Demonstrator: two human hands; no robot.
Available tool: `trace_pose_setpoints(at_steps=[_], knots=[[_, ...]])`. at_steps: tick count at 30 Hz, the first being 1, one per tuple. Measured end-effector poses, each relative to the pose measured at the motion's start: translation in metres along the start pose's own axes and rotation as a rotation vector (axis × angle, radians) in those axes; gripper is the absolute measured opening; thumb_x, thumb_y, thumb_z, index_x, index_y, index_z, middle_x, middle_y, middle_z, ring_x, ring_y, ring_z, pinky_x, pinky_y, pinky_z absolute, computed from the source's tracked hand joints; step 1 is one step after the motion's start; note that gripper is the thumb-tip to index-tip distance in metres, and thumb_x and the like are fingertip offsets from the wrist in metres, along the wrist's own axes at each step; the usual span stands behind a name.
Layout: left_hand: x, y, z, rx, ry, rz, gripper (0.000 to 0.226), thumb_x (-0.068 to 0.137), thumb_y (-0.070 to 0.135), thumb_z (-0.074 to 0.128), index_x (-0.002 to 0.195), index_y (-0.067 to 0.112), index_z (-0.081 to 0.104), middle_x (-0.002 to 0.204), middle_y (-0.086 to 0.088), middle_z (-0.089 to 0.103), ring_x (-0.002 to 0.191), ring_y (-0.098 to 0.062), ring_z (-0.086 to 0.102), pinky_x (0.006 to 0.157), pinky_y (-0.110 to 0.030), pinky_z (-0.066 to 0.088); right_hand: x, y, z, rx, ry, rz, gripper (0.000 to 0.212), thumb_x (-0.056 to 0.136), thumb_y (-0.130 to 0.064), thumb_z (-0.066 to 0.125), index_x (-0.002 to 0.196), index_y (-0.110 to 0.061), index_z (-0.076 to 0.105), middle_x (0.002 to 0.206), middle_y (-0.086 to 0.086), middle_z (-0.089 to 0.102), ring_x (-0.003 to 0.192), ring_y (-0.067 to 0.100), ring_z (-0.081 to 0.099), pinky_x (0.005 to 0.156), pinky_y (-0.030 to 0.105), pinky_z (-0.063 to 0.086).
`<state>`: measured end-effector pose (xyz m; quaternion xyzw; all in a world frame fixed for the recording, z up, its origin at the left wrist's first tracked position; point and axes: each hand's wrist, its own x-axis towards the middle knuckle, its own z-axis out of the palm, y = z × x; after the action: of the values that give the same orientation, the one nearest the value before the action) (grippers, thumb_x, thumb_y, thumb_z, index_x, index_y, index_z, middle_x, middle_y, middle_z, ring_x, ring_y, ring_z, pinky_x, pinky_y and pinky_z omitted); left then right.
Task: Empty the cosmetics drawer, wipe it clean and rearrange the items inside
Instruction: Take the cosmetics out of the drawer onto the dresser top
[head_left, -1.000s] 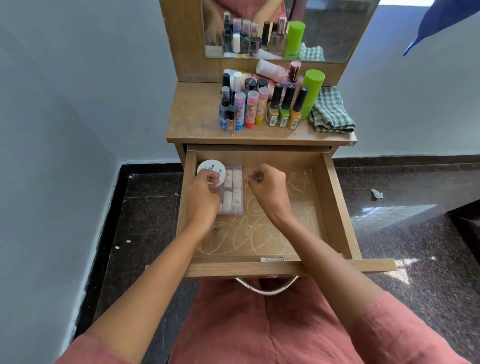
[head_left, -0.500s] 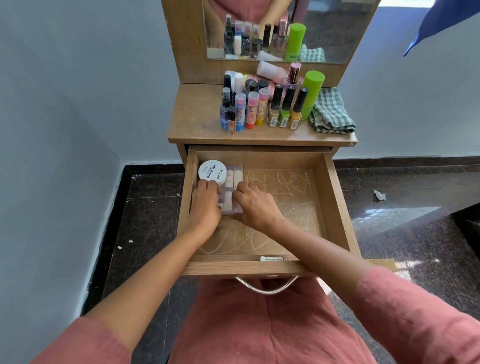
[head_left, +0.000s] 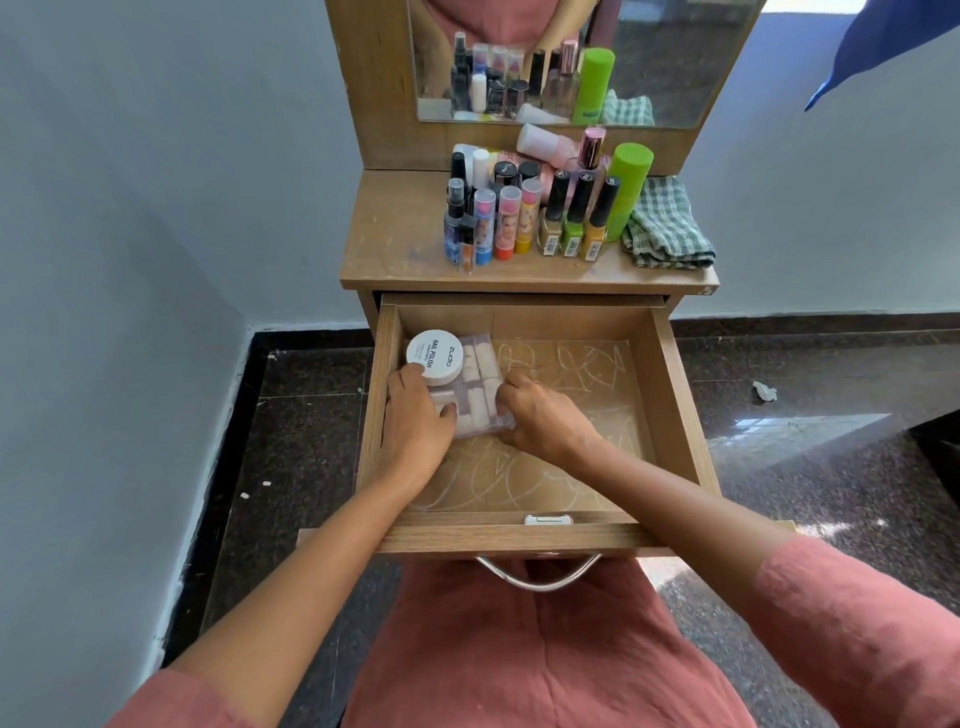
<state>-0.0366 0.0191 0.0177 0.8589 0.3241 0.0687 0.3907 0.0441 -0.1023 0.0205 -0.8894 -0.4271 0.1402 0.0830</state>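
Left grip (head_left: 415, 421): clenched on the left edge of the case (head_left: 480, 384), thumb on its lid. Right grip (head_left: 545, 415): fingers pinch the right edge near the front corner. Both hold the same clear case of small pale items. The case lies flat on the floor of the drawer (head_left: 670, 415), in the back left corner.

Orientation: the long axis of the case runs front to back, slightly skewed against the left wall. The lid faces up. A white jar (head_left: 435, 357) sits lid up at the back left corner of the case and overlaps it. Whether it rests on the case or beside it cannot be told.

Step in hand, as judged: seat the case in the rearranged layout.
1. Slide the case; do not lift it.
2. Keep equal pressure on both edges.
3. Square the long axis to the left wall.
4. Do not displace the jar.

The bottles (head_left: 519, 218) and the cloth (head_left: 667, 223) are on the surface (head_left: 395, 249) above, not yet returned.
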Motion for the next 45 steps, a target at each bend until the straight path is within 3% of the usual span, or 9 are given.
trace_pose_setpoints(at_steps=[5,11,15,18,25,30,33,37,45], knots=[[0.012,0.003,0.005,-0.231,-0.023,-0.162,0.064,0.084,0.017,0.063,0.137,0.006,0.029,0.137,-0.011,0.041,0.127,-0.024,0.041,0.102,-0.035,0.039,0.003,0.008,-0.003,0.278,-0.031,0.128,0.039,0.076,-0.016,0.072,0.105,0.003,0.055,0.117,0.018,0.05,0.103,0.033,0.055,0.083,0.033,0.045],[0.025,0.014,0.014,-0.471,0.003,-0.372,0.063,0.083,0.023,0.064,0.135,0.011,0.031,0.131,-0.008,0.046,0.119,-0.024,0.048,0.097,-0.037,0.045,0.023,-0.004,-0.003,0.635,0.159,0.407,0.035,0.083,-0.015,0.065,0.111,0.004,0.056,0.113,0.02,0.059,0.104,0.029,0.056,0.085,0.028,0.042],[0.033,0.019,0.016,-0.515,0.037,-0.484,0.066,0.082,0.026,0.065,0.136,0.007,0.031,0.135,-0.012,0.044,0.119,-0.028,0.048,0.098,-0.04,0.046,0.032,-0.013,-0.003,0.782,0.172,0.524,0.029,0.084,-0.011,0.063,0.107,0.006,0.058,0.101,0.016,0.059,0.095,0.027,0.055,0.065,0.017,0.033],[0.037,0.025,0.014,-0.508,0.056,-0.58,0.065,0.081,0.027,0.066,0.132,0.004,0.035,0.136,-0.014,0.041,0.121,-0.031,0.046,0.096,-0.044,0.048,0.037,-0.013,0.001,0.865,0.177,0.655,0.031,0.08,-0.019,0.068,0.103,0.001,0.062,0.1,0.01,0.06,0.091,0.024,0.056,0.068,0.024,0.036],[0.038,0.028,0.017,-0.482,0.029,-0.523,0.047,0.082,0.023,0.067,0.121,0.003,0.05,0.134,-0.015,0.038,0.118,-0.033,0.046,0.097,-0.043,0.047,0.028,-0.005,-0.004,0.975,0.204,0.782,0.038,0.078,-0.022,0.071,0.107,0.0,0.06,0.112,0.014,0.063,0.105,0.027,0.058,0.08,0.029,0.043],[0.032,0.024,0.019,-0.597,0.008,-0.546,0.045,0.076,0.023,0.073,0.114,0.007,0.056,0.124,-0.015,0.054,0.108,-0.032,0.057,0.088,-0.048,0.053,0.022,-0.001,-0.008,0.958,0.251,0.795,0.02,0.075,-0.02,0.074,0.083,-0.007,0.061,0.086,0.011,0.062,0.079,0.02,0.054,0.06,0.026,0.039],[0.025,0.028,0.013,-0.676,-0.045,-0.505,0.039,0.082,0.016,0.068,0.117,0.005,0.055,0.119,-0.013,0.06,0.101,-0.025,0.059,0.081,-0.039,0.054,0.018,0.001,-0.01,0.965,0.289,0.817,0.028,0.073,-0.021,0.075,0.074,-0.004,0.054,0.076,0.007,0.052,0.072,0.019,0.049,0.052,0.027,0.034],[0.014,0.035,0.003,-0.786,-0.127,-0.475,0.033,0.086,0.015,0.063,0.116,0.005,0.055,0.118,-0.009,0.061,0.09,-0.015,0.055,0.059,-0.023,0.046,0.008,0.003,-0.019,1.028,0.354,0.813,0.033,0.073,-0.016,0.075,0.089,0.011,0.064,0.078,0.01,0.058,0.072,0.02,0.054,0.056,0.028,0.042],[-0.009,0.039,-0.025,-0.823,-0.108,-0.334,0.031,0.09,0.022,0.057,0.12,0.014,0.056,0.109,0.0,0.062,0.082,-0.005,0.058,0.058,-0.019,0.043,-0.008,-0.014,-0.032,1.134,0.403,0.694,0.027,0.076,-0.015,0.074,0.099,-0.004,0.068,0.091,0.012,0.068,0.088,0.025,0.067,0.067,0.034,0.055]])
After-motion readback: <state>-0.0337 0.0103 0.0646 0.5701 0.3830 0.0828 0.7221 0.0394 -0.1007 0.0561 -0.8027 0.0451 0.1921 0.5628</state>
